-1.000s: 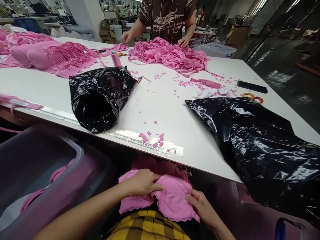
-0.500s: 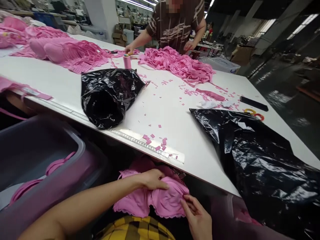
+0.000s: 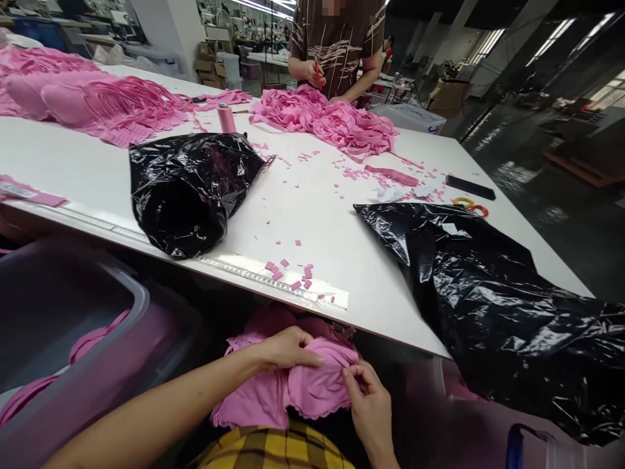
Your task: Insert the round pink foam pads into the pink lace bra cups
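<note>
A pink padded bra [image 3: 303, 391] lies in my lap, just below the white table's near edge [image 3: 375, 326]. My left hand [image 3: 286, 348] rests on top of it with fingers curled into the fabric. My right hand [image 3: 368, 404] pinches the cup's right edge from the side. More pink fabric [image 3: 278, 319] is bunched behind it under the table.
Two black plastic bags [image 3: 190, 185] [image 3: 493, 306] lie on the table among small pink scraps [image 3: 288, 273]. Pink strap piles [image 3: 327, 117] [image 3: 97, 104] and a thread spool [image 3: 226, 118] sit farther back, where a person in a brown shirt [image 3: 336, 39] stands. A grey bin [image 3: 73, 339] is at my left.
My right hand moved left and up along the bra, bunching the cup toward my left hand. The person across lifted both hands off the pile.
</note>
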`<move>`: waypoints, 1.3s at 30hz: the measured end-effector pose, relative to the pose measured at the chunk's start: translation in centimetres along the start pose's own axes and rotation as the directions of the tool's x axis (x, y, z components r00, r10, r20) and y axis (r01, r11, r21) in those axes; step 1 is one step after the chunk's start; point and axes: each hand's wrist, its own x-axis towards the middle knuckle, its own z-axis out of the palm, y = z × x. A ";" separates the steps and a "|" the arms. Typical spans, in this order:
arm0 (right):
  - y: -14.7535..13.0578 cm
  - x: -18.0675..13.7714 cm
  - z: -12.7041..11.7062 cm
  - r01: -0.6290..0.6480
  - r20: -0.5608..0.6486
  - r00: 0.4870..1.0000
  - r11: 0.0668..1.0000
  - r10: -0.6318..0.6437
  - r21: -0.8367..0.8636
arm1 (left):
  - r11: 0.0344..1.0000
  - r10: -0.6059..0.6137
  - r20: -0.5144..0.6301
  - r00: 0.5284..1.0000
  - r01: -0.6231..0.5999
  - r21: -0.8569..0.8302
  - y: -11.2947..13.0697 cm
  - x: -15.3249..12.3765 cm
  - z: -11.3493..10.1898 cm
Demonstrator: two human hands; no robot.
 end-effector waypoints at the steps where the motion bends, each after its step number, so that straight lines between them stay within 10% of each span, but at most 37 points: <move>1: -0.1 -0.1 0.1 0.004 -0.011 1.000 1.000 -0.004 0.007 | 0.997 -0.034 -0.044 0.998 0.031 -0.066 -0.1 0.1 0.1; 11: 0.4 -0.4 0.0 -0.140 0.063 0.990 0.965 0.129 0.222 | 0.989 0.017 -0.323 0.946 -0.063 -0.135 -0.9 0.7 1.7; 24: -0.6 0.8 -0.6 -0.154 0.153 0.981 0.952 0.116 0.263 | 0.978 -0.080 0.019 0.997 0.082 -0.192 0.7 -0.4 0.4; 33: -1.7 0.1 -1.5 -0.014 0.192 0.981 0.993 -0.009 0.119 | 0.982 -0.087 -0.009 0.996 0.084 -0.169 0.6 0.3 0.6; 39: 0.4 -0.7 -0.5 -0.148 0.123 0.983 0.984 0.136 0.097 | 0.991 -0.130 -0.043 0.991 0.130 -0.014 -0.4 0.6 1.7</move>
